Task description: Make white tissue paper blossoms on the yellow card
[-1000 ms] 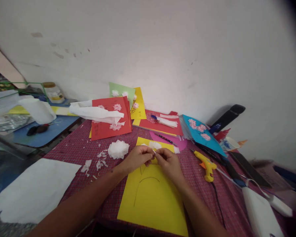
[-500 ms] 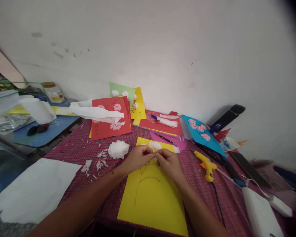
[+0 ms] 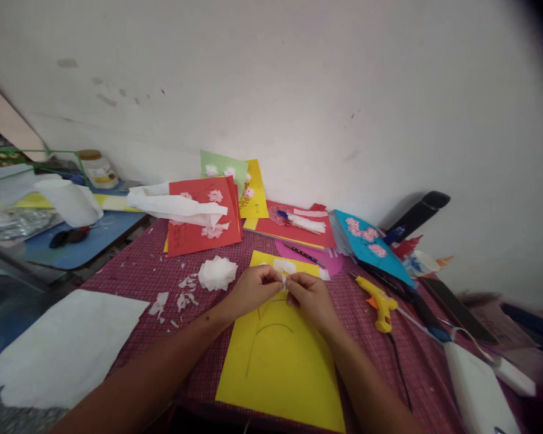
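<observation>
Above a yellow sheet of paper [image 3: 280, 367] with dark curved pencil lines, both my hands pinch a small piece of white tissue paper [image 3: 283, 279]. My left hand [image 3: 256, 290] grips it from the left, thumb against forefinger. From the right, my right hand [image 3: 311, 296] pinches its other side, fingertips nearly touching the left ones. More white tissue pieces [image 3: 284, 266] lie at the sheet's top edge, just beyond my hands. A stack of white cut tissue [image 3: 217, 273] sits on the cloth to the left, beside torn scraps [image 3: 187, 300].
A yellow glue gun [image 3: 379, 303] lies right of the sheet, its cord trailing forward. Red cards with tissue flowers [image 3: 203, 238] and a blue flowered card [image 3: 371, 241] stand toward the wall. A pen [image 3: 304, 254] rests on purple paper. A large white sheet [image 3: 67, 349] lies left.
My fingers have shifted slightly on the tissue piece, and a little more of it shows between them. My right hand sits marginally further right; everything else is unmoved.
</observation>
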### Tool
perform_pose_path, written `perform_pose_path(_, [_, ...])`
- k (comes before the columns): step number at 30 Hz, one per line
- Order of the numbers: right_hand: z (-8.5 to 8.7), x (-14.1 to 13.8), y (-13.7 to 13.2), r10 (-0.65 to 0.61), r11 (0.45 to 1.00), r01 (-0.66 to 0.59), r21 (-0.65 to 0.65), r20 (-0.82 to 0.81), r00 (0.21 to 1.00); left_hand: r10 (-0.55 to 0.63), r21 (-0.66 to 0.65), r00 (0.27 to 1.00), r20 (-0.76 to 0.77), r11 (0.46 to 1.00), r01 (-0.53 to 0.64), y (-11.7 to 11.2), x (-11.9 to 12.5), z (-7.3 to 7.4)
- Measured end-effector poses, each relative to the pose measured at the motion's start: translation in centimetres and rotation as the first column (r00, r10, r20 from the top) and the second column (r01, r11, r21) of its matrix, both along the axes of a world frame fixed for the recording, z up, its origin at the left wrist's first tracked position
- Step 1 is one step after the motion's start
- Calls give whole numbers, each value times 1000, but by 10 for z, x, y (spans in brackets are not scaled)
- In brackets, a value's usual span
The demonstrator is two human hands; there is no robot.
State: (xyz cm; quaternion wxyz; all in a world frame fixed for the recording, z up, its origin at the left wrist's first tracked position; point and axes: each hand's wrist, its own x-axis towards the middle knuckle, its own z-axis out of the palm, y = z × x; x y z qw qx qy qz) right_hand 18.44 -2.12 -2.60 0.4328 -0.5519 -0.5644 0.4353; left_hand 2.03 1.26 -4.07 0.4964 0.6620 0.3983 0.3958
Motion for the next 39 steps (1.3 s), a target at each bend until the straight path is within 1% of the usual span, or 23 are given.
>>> perform_pose_path(5, [-2,3,2,14,998,-18,-58,-60,998,-6,11,1000,-3,1000,6,0,-1,1])
perform_pose_path(9, [-2,3,3,25,994,-37,-102,-117,993,-22,9,999,43,1000,22,0,-1,3])
perform_pose_path(19, [-2,2,3,42,993,-62,-98,-197,980,-14,23,999,31,1000,13,-1,-2,7])
perform_pose_path(24, [-3,2,3,33,996,-45,-83,-142,989,-20,37,1000,3,999,20,-1,-2,9])
perform_pose_path(28, [-3,2,3,19,998,-24,-56,-84,996,-56,50,998,7,997,55,-2,-1,8])
perform_pose_path(30, [-3,1,3,14,999,-16,-37,-51,999,-74,37,997,14,997,73,-2,-1,8])
perform_pose_path(34, [-2,-2,2,14,1000,-14,22,-6,1000,-71,4,997,26,997,71,-1,-1,7])
perform_pose_path(37, [-4,-2,3,11,999,-12,49,12,1000,-51,-14,998,40,999,51,0,-2,7])
perform_pose_path(39, [-5,0,5,-24,997,24,77,-4,1000,-30,-55,998,52,998,33,1,-3,7])
